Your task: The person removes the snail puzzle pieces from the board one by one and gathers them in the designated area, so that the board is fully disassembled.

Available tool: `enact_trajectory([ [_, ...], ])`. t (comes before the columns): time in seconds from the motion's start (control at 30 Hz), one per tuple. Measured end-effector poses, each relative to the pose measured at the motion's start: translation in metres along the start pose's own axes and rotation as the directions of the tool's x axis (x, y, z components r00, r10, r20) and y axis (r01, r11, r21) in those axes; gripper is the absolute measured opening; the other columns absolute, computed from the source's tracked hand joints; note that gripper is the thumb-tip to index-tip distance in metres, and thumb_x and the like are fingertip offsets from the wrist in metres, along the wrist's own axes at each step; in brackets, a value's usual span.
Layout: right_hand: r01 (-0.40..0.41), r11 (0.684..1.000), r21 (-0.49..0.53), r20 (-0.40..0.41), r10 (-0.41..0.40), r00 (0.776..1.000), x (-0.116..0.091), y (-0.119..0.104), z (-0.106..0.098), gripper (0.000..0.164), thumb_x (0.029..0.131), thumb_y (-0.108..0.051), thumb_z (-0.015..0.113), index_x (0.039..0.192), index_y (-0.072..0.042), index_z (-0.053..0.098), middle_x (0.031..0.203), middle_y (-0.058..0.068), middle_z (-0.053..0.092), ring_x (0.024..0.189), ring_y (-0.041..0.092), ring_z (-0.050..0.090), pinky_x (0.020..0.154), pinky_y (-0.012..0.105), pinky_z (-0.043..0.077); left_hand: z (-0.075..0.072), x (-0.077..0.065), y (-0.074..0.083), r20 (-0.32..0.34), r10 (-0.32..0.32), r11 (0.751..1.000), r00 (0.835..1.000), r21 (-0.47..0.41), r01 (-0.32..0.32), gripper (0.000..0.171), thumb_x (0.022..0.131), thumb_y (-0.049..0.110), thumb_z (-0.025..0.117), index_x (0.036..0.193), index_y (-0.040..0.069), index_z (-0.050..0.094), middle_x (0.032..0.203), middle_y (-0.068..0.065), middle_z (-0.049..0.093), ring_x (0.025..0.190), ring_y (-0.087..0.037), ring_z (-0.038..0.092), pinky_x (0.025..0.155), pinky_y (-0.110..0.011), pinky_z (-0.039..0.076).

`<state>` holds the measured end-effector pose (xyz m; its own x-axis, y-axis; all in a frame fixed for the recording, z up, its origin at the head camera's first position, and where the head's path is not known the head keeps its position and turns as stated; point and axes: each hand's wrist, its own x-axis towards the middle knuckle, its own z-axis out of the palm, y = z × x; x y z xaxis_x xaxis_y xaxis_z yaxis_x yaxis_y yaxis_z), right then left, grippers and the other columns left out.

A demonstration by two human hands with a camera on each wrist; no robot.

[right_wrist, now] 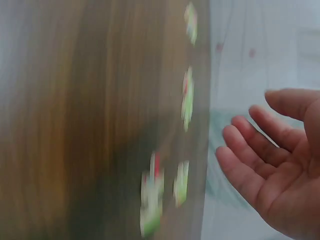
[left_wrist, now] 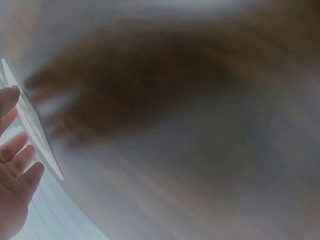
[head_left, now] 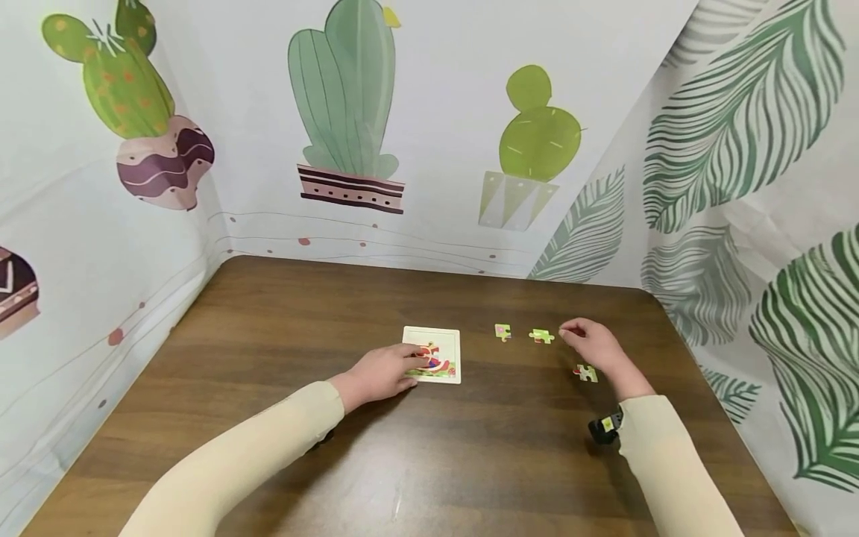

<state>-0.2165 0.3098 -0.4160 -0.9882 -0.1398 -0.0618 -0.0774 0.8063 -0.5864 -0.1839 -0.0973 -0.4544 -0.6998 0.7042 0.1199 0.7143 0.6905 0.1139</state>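
Note:
A small square puzzle board (head_left: pixel 453 335) with a pale frame and a partly filled red and green picture lies on the table. My left hand (head_left: pixel 382 371) reaches over its left side, fingers lying across the picture and thumb near the lower left corner. In the left wrist view the fingers (left_wrist: pixel 22 160) look relaxed beside the board's edge. Farther right, my right hand (head_left: pixel 593 344) hovers above loose jigsaw pieces, its fingers (right_wrist: pixel 245 175) loosely bent with nothing between them. A green piece (head_left: pixel 541 336) lies just left of its fingertips, and another piece (head_left: pixel 586 373) below the hand.
A third piece (head_left: pixel 502 332) with a pink spot lies between the board and the green one. The right wrist view shows one more piece (right_wrist: pixel 182 184), hidden by the hand from the head. Printed cloth walls (head_left: pixel 429 246) border the brown table (head_left: pixel 483 462).

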Motion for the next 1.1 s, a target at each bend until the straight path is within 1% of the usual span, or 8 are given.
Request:
enact_trajectory([
  [0.1, -0.031, 0.992, 0.124, -0.026, 0.035, 0.999, -0.002, -0.017, 0.013, 0.038, 0.106, -0.018, 0.051, 0.130, 0.011, 0.059, 0.123, 0.033, 0.065, 0.103, 0.042, 0.067, 0.082, 0.037, 0.056, 0.000, -0.006, -0.004, 0.011, -0.007, 1.000, 1.000, 0.012, 0.007, 0.038, 0.096, 0.024, 0.072, 0.132, 0.012, 0.070, 0.138, -0.012, 0.065, 0.128, -0.029, 0.065, 0.102, -0.042, 0.056],
  [0.2, -0.058, 0.969, 0.239, -0.019, 0.064, 0.998, 0.000, -0.031, 0.029, 0.039, 0.107, -0.016, 0.050, 0.134, 0.011, 0.056, 0.129, 0.033, 0.062, 0.114, 0.043, 0.065, 0.088, 0.036, 0.058, 0.000, -0.010, -0.006, 0.022, -0.004, 1.000, 1.000, 0.027, 0.004, 0.040, 0.096, 0.024, 0.071, 0.135, 0.011, 0.069, 0.142, -0.013, 0.064, 0.131, -0.029, 0.063, 0.104, -0.043, 0.055],
  [0.33, -0.083, 0.912, 0.403, 0.029, 0.078, 0.997, 0.007, -0.048, 0.051, 0.041, 0.107, -0.014, 0.048, 0.137, 0.012, 0.053, 0.135, 0.034, 0.058, 0.124, 0.043, 0.061, 0.100, 0.044, 0.057, -0.001, -0.013, -0.008, 0.024, 0.013, 0.999, 1.000, 0.033, -0.014, 0.041, 0.097, 0.024, 0.070, 0.136, 0.010, 0.067, 0.144, -0.013, 0.063, 0.133, -0.030, 0.062, 0.106, -0.043, 0.054],
  [0.5, -0.104, 0.836, 0.539, 0.074, 0.076, 0.994, 0.013, -0.070, 0.070, 0.042, 0.106, -0.012, 0.047, 0.139, 0.014, 0.051, 0.138, 0.034, 0.056, 0.124, 0.039, 0.060, 0.104, 0.045, 0.055, -0.001, -0.012, -0.009, 0.023, 0.029, 0.999, 0.999, 0.034, -0.029, 0.041, 0.098, 0.024, 0.069, 0.137, 0.010, 0.067, 0.144, -0.013, 0.063, 0.132, -0.030, 0.063, 0.107, -0.043, 0.054],
  [0.67, -0.120, 0.790, 0.601, 0.104, 0.072, 0.992, 0.019, -0.083, 0.085, 0.041, 0.108, -0.012, 0.044, 0.139, 0.013, 0.050, 0.144, 0.034, 0.053, 0.133, 0.044, 0.055, 0.108, 0.048, 0.053, 0.000, -0.012, -0.009, 0.016, 0.041, 0.999, 0.999, 0.026, -0.042, 0.040, 0.098, 0.023, 0.068, 0.135, 0.008, 0.068, 0.143, -0.013, 0.064, 0.132, -0.030, 0.063, 0.107, -0.043, 0.054],
  [0.87, -0.151, 0.756, 0.637, 0.134, 0.084, 0.987, 0.026, -0.095, 0.098, 0.040, 0.108, -0.012, 0.044, 0.137, 0.013, 0.052, 0.143, 0.033, 0.055, 0.131, 0.040, 0.058, 0.106, 0.042, 0.054, 0.003, -0.012, -0.009, -0.005, 0.066, 0.998, 0.998, 0.024, -0.066, 0.037, 0.098, 0.021, 0.068, 0.132, 0.007, 0.070, 0.139, -0.012, 0.067, 0.128, -0.029, 0.066, 0.104, -0.042, 0.055],
  [1.0, -0.176, 0.728, 0.662, 0.177, 0.076, 0.981, 0.028, -0.102, 0.106, 0.040, 0.109, -0.011, 0.042, 0.139, 0.013, 0.051, 0.145, 0.033, 0.053, 0.135, 0.042, 0.055, 0.111, 0.045, 0.051, 0.004, -0.010, -0.010, -0.008, 0.071, 0.997, 0.997, 0.026, -0.071, 0.034, 0.097, 0.018, 0.068, 0.129, 0.007, 0.071, 0.136, -0.011, 0.069, 0.124, -0.027, 0.069, 0.101, -0.041, 0.057],
  [1.1, -0.194, 0.721, 0.665, 0.208, 0.070, 0.976, 0.030, -0.108, 0.111, 0.040, 0.109, -0.012, 0.041, 0.139, 0.012, 0.051, 0.146, 0.032, 0.053, 0.137, 0.042, 0.054, 0.113, 0.048, 0.049, 0.004, -0.009, -0.011, -0.005, 0.074, 0.997, 0.997, 0.026, -0.073, 0.033, 0.097, 0.017, 0.069, 0.128, 0.007, 0.072, 0.134, -0.011, 0.071, 0.122, -0.026, 0.070, 0.100, -0.040, 0.058],
])
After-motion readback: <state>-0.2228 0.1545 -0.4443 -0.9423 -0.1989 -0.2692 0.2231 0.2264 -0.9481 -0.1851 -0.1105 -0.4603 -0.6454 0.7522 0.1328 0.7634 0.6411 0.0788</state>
